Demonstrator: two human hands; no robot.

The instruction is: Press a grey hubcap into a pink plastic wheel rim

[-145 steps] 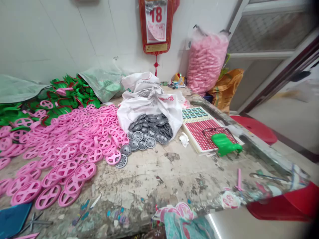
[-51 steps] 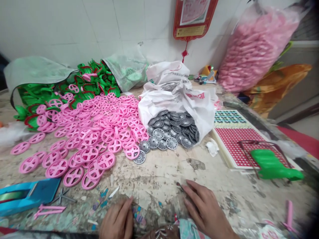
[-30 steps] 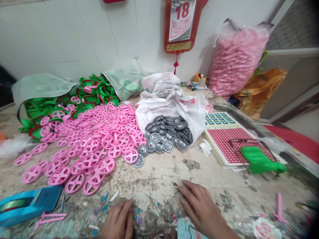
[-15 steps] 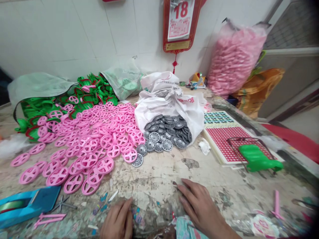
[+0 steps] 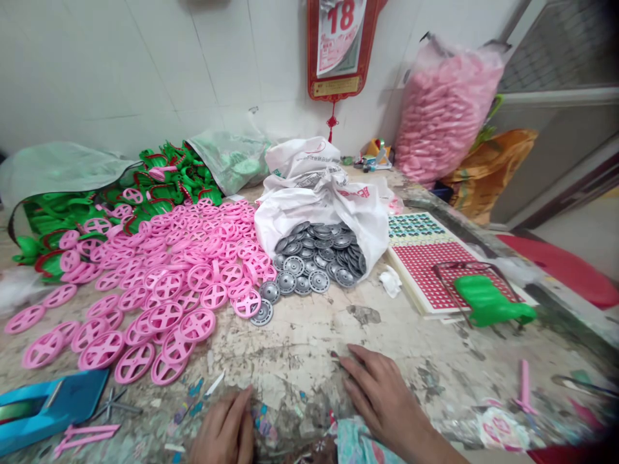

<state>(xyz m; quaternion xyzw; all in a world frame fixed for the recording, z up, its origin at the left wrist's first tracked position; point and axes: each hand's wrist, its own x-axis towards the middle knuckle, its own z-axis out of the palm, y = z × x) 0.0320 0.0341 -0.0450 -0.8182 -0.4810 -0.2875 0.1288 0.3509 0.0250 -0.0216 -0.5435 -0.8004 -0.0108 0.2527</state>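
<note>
My right hand (image 5: 382, 396) lies on the worn tabletop with its fingers apart, holding nothing. Near the table's front edge rests my left hand (image 5: 225, 428), fingers stretched forward and nothing visible in them; its lower part is cut off by the frame. Beyond the left hand spreads a heap of pink plastic wheels (image 5: 198, 325). Grey discs like hubcaps (image 5: 319, 281) spill from a white sack (image 5: 290, 212) in the middle. Patterned teal cloth (image 5: 360, 441) shows between my hands at the edge.
Green plastic parts (image 5: 169, 174) pile at the back left. A blue tape dispenser (image 5: 72, 399) and pink sticks (image 5: 87, 438) lie front left. To the right, eyeglasses and a green piece (image 5: 488, 301) rest on sticker sheets (image 5: 411, 267). A bag of pink parts (image 5: 445, 116) stands behind.
The camera view has turned slightly right, so the things appear shifted left. Both hands stay nearly where they were. The calendar page on the wall now curls up at a corner.
</note>
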